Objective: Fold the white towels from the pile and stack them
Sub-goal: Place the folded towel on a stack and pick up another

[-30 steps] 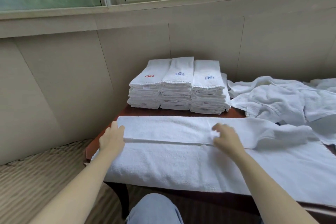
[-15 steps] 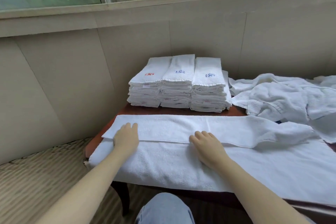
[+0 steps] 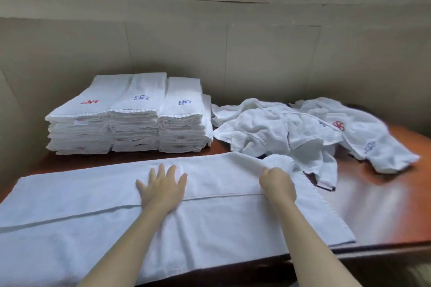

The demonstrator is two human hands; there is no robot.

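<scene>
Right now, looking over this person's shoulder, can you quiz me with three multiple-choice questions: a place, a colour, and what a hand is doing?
1. Where does the crumpled pile of unfolded white towels lie relative to the stacks of folded white towels?
A) left of them
B) right of them
C) on top of them

2. What colour is the embroidered emblem atop the leftmost stack?
A) red
B) green
C) black

3. What is the left hand doing?
A) pressing flat, fingers spread, on the long white towel
B) clenched in the air
C) lifting a stack

Answers:
1 B: the pile sprawls to the stacks' right on the brown wooden table.
2 A: the stitching is plainly red.
3 A: its palm lies flat on the spread towel.
</scene>
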